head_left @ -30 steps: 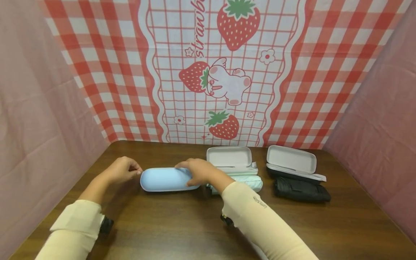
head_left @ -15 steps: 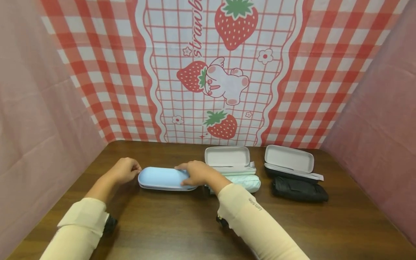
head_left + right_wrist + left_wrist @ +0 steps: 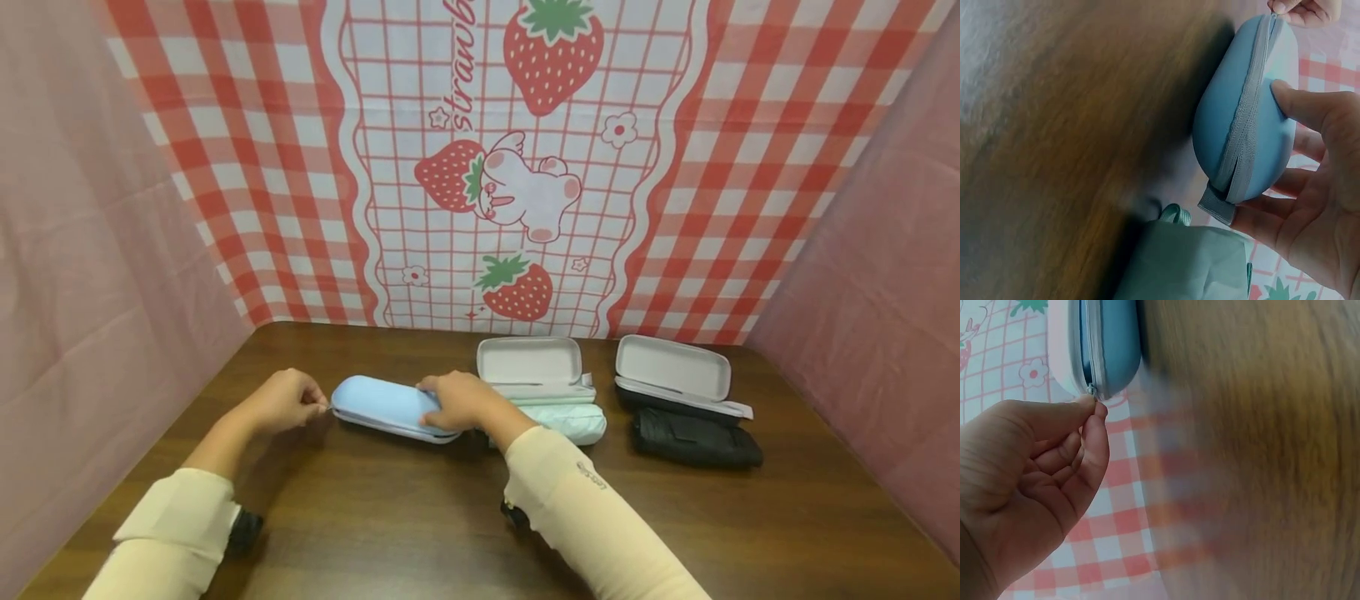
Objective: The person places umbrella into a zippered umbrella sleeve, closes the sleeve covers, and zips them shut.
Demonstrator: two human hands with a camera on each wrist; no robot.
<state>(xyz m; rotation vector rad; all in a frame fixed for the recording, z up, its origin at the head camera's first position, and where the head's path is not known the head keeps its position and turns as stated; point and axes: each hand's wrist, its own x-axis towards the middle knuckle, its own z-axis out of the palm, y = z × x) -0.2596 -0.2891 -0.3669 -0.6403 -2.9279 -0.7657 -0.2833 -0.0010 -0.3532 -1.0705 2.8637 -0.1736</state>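
A light blue hard-shell zip case [image 3: 384,403] lies slantwise on the table, its left end farther back. My left hand [image 3: 282,400] pinches the zipper pull [image 3: 1091,391] at that end between thumb and forefinger. Beside the pull, the left wrist view shows a narrow dark gap along the zipper. My right hand [image 3: 467,403] grips the other end, thumb on the lid and fingers around the far side. In the right wrist view the zipper [image 3: 1249,112] runs along the case, parting near a grey fabric tab [image 3: 1217,205].
Right of the case stands an open mint case [image 3: 528,362] with a folded mint umbrella [image 3: 570,424] in front. Farther right are an open black case [image 3: 672,369] and a folded black umbrella [image 3: 696,437]. A strawberry-print checked cloth [image 3: 517,192] hangs behind the wooden table [image 3: 405,517].
The blue case has turned, its left end going back, and more of its zipper side shows. My left hand has come slightly nearer with the pull; my right hand stays at the right end.
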